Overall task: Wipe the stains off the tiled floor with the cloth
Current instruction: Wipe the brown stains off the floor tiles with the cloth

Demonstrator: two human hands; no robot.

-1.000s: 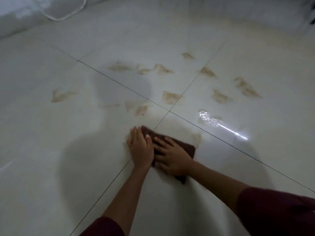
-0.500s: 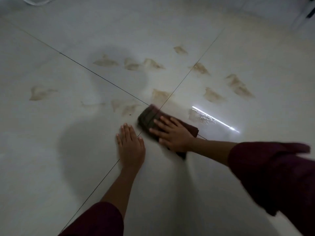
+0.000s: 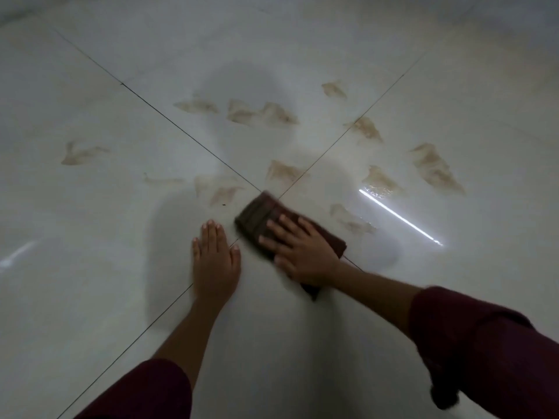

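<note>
1. The right hand (image 3: pixel 302 252) lies flat on the brown cloth (image 3: pixel 263 219), fingers spread and straight, pressing it onto the tiled floor (image 3: pixel 90 267) without curling round it.
2. The left hand (image 3: pixel 215 261) rests palm-down on bare tile just beside the cloth's near-left edge, fingers straight and together, holding nothing; it looks like a brace for the person's weight.
3. The two hands are close but apart, a narrow strip of floor between them.
4. The cloth sits folded under the right hand, its far corner reaching the point where the four grout lines (image 3: pixel 181 134) cross.
5. Progress seems slight. The tile around and below the hands shows no brown marks, so that patch is either wiped or was never dirty.
6. Much is left: faint smears (image 3: pixel 223 192) just ahead of the left hand, a stain (image 3: pixel 284 172) just beyond the cloth's far corner, and a pale one (image 3: pixel 348 219) to the right of the right hand.
7. Farther out, a row of three stains (image 3: pixel 239 111) lies well ahead of both hands, several more run off ahead and to the right (image 3: pixel 435 167), and a lone one (image 3: pixel 78 154) sits far to the left.
8. A bright glare streak (image 3: pixel 399 217) crosses the tile right of the cloth, where the floor looks wet.
</note>
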